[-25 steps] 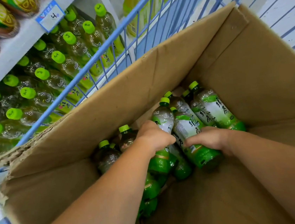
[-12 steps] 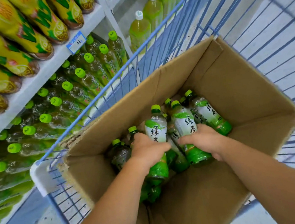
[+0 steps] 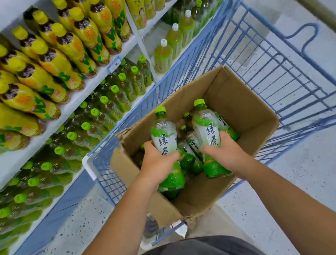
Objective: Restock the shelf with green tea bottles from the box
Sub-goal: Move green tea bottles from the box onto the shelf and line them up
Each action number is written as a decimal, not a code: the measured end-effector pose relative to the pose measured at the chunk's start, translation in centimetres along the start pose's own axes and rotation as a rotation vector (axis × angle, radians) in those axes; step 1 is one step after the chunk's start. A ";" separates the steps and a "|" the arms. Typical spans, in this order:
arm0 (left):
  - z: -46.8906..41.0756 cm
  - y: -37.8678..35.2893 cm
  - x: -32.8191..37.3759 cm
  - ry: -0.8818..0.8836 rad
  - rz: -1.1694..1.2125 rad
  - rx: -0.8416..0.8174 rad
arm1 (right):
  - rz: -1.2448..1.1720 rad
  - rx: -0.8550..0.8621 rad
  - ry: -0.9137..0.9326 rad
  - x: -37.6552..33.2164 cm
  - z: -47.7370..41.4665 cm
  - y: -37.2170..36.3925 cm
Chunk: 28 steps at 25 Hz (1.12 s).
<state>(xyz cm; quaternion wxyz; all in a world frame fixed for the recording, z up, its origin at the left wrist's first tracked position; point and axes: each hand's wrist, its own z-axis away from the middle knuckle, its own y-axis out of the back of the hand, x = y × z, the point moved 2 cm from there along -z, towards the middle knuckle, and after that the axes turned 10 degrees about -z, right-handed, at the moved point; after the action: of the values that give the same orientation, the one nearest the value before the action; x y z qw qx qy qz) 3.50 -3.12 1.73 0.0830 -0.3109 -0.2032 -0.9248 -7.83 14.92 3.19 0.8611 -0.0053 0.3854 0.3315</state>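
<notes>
An open cardboard box (image 3: 242,106) sits in a blue wire cart. My left hand (image 3: 156,164) grips one green tea bottle (image 3: 164,136) around its middle, lifted upright above the box. My right hand (image 3: 226,152) grips a second green tea bottle (image 3: 207,127) the same way, beside the first. Both have bright green caps and white-green labels. Several more green tea bottles (image 3: 190,143) lie in the box between and under my hands. On the left, the lower shelf (image 3: 107,113) holds rows of matching green-capped bottles.
The blue cart (image 3: 271,69) surrounds the box, its rim between the box and the shelves. Yellow-wrapped bottles (image 3: 66,48) fill the shelf above the green tea. Larger white-capped bottles (image 3: 174,40) stand further along. Speckled floor lies to the right.
Both hands have lifted their bottles up out of the pile in the box, turning them upright. The view has pulled back and up, showing more shelf and cart.
</notes>
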 end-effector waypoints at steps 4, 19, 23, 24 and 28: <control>2.7 3.8 0.4 -0.116 -0.027 -0.010 | -0.027 0.079 0.061 -2.6 5.7 -0.3; 19.4 13.7 -3.5 -0.495 0.175 0.242 | 0.104 0.033 0.455 -6.8 19.3 -5.2; 25.6 15.1 -7.7 -0.494 0.240 0.447 | 0.145 -0.105 0.557 -6.2 22.7 -8.5; 27.0 15.5 -8.7 -0.490 0.247 0.487 | 0.150 -0.143 0.579 -6.0 23.5 -9.6; 32.0 17.6 -12.7 -0.455 0.273 0.606 | 0.155 -0.277 0.643 -5.5 27.5 -15.1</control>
<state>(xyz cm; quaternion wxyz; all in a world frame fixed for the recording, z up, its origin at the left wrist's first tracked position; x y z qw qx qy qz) 35.83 -5.03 22.87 0.2458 -0.4934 -0.4366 -0.7110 16.28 7.30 22.48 0.6593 -0.1967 0.5874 0.4261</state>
